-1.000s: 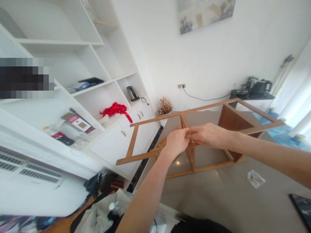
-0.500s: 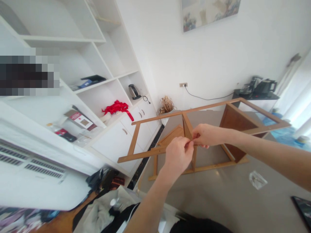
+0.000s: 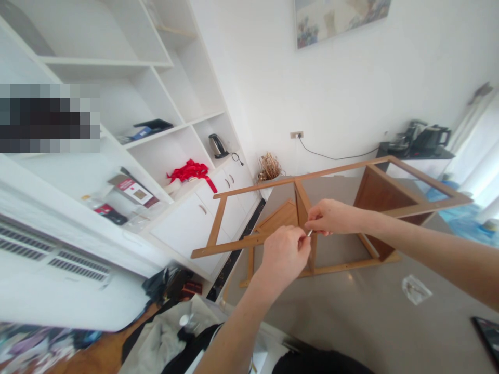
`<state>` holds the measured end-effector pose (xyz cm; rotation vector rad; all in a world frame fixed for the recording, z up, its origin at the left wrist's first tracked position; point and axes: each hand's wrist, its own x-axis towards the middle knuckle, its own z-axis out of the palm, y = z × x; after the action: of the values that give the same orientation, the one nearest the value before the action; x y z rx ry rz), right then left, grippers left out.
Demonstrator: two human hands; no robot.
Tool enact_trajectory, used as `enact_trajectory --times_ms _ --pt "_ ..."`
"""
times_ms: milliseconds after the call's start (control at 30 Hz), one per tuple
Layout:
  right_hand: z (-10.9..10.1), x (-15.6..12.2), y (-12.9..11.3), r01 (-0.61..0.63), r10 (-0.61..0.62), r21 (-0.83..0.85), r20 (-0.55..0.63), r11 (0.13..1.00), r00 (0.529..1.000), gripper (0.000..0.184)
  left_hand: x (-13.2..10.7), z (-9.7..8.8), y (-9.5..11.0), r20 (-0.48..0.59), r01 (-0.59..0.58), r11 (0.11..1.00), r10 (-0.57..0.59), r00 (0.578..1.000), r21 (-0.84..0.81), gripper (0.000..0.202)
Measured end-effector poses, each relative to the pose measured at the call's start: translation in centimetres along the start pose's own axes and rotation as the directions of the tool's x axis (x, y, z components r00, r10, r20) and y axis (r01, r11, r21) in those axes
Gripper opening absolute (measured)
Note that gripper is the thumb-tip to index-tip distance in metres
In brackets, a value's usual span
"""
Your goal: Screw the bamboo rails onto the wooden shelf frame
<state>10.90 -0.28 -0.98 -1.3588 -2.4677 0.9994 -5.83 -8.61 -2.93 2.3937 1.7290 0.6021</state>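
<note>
A wooden frame (image 3: 234,244) with crossbars and panels lies on its side on the grey table. Over its middle crosspiece, both my hands meet with pinched fingers. A short, thin metal piece (image 3: 310,232) shows between the fingertips; it is too small to tell whether it is a screw or a key. My left hand (image 3: 284,255) is closed near its lower end, and what lies inside that pinch is hidden. From the right, my right hand (image 3: 331,215) pinches by the metal piece's upper end, thumb and index finger together.
On the grey table (image 3: 351,322) lie a small clear plastic bag (image 3: 416,289) and a dark-edged device (image 3: 487,337) at the right. White shelves (image 3: 183,127) with a kettle (image 3: 217,146) and red ribbon (image 3: 191,170) stand left. Large water bottles (image 3: 468,223) stand beyond the table's right side.
My fingertips have parted slightly, so the small metal piece now shows between them. The view has shifted a little; the wooden frame stays in place.
</note>
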Motion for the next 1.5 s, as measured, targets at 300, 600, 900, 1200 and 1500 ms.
enact_trajectory --times_ms 300,600,900,1200,1500 --pt "-0.5 -0.6 0.0 0.06 -0.065 -0.109 -0.038 0.992 0.997 0.034 2.5 -1.0 -3.1 0.046 -0.114 0.993 0.115 0.992 -0.024 0.023" --pt "-0.4 -1.6 0.3 0.315 -0.41 -0.419 -0.158 0.851 0.898 0.021 5.0 -0.3 -4.1 0.083 -0.153 0.971 0.171 0.982 -0.184 0.028" --pt "-1.5 -1.2 -0.5 0.538 -0.611 -0.619 0.116 0.572 0.783 0.028 5.3 1.1 -4.7 0.094 -0.144 0.94 0.181 0.979 -0.309 0.026" --pt "-1.6 -0.1 -1.1 0.604 -0.665 -0.703 0.25 0.375 0.704 0.031 5.2 2.1 -5.4 0.029 -0.064 0.918 0.082 0.996 -0.391 0.028" --pt "-1.2 1.1 -1.0 0.668 -0.742 -0.715 0.331 0.206 0.583 0.031 4.7 2.0 -5.6 -0.096 -0.099 0.902 0.065 0.993 -0.42 0.036"
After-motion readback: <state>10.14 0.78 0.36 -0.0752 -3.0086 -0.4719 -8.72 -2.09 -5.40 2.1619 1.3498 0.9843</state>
